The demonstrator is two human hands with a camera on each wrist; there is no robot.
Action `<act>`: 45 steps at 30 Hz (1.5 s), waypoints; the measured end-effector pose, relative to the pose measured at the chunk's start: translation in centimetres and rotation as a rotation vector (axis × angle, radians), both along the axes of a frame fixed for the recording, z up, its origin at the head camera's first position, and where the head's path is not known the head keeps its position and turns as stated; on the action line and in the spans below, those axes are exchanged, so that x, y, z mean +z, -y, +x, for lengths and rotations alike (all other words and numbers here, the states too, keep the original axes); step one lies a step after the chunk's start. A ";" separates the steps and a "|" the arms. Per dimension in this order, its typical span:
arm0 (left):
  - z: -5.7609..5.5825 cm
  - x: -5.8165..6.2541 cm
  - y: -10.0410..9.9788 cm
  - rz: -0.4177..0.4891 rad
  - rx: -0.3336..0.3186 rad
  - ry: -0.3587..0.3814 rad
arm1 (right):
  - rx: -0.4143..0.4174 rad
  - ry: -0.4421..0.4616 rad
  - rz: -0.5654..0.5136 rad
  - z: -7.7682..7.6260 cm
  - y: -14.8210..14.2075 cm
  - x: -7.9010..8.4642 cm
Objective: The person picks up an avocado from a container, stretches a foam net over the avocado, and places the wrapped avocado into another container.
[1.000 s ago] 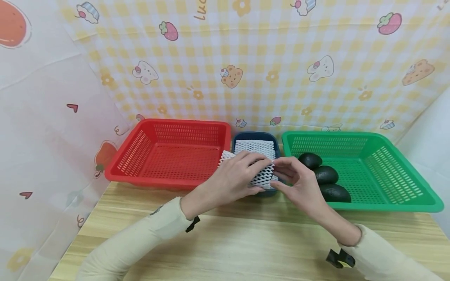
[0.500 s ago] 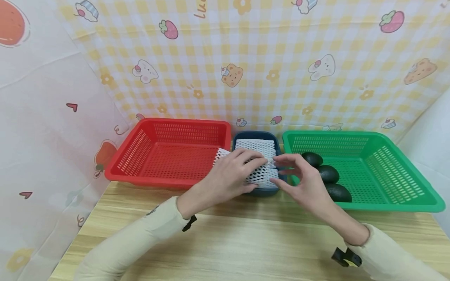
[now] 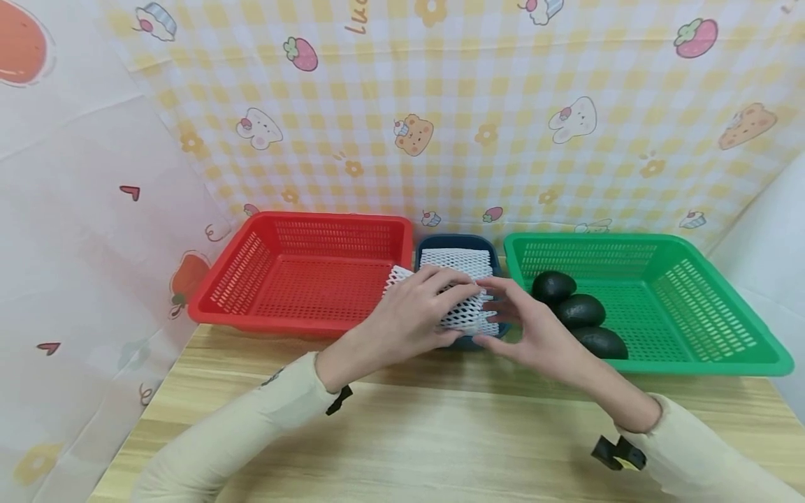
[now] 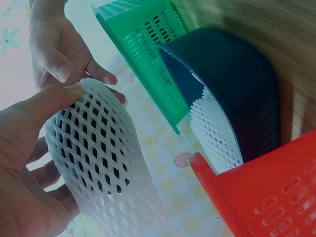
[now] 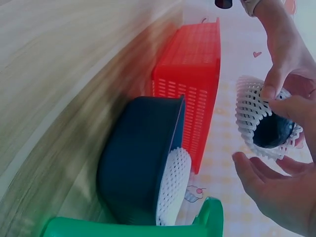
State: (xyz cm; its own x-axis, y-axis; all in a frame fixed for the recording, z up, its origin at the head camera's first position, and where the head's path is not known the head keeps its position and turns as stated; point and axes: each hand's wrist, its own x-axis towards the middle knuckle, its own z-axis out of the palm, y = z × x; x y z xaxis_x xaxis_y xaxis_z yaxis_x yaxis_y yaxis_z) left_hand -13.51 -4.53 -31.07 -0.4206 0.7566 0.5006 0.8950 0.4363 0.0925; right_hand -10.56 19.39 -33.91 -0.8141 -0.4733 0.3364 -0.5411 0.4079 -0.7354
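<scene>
My left hand (image 3: 409, 307) grips a white foam net sleeve (image 4: 101, 143) from the side, thumb at its rim. Inside the mesh sits a dark avocado (image 5: 271, 131), its end showing through the sleeve's open mouth in the right wrist view. Fingers spread in a C shape, my right hand (image 3: 534, 332) is at that open end; its fingertips and thumb are right at the rim. Both hands are over a dark blue bin (image 5: 136, 163), where more white foam nets (image 3: 455, 260) lie. The left hand covers much of the held sleeve in the head view.
To the left of the bin stands a red basket (image 3: 302, 325) with nothing in it. On the right is a green basket (image 3: 704, 367) holding several dark avocados (image 3: 580, 311) by its left side. All stand on a wooden table (image 3: 440, 433) against a patterned cloth (image 3: 377, 91).
My right hand drew back a little to the right from the sleeve's mouth, then came back in to the left. The left hand shifted slightly left with the sleeve and avocado.
</scene>
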 end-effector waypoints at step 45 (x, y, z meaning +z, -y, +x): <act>0.7 -0.6 1.3 -0.034 0.048 -0.161 | -0.059 0.051 -0.057 -0.7 2.3 -0.6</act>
State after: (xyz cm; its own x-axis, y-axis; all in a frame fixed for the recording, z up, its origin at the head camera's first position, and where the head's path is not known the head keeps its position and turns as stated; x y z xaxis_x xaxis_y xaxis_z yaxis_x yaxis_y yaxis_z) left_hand -12.80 -5.82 -31.72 -0.3731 0.7555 0.5385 0.8753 0.4791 -0.0657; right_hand -11.31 17.05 -34.49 -0.8567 -0.4051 0.3192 -0.4788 0.3945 -0.7843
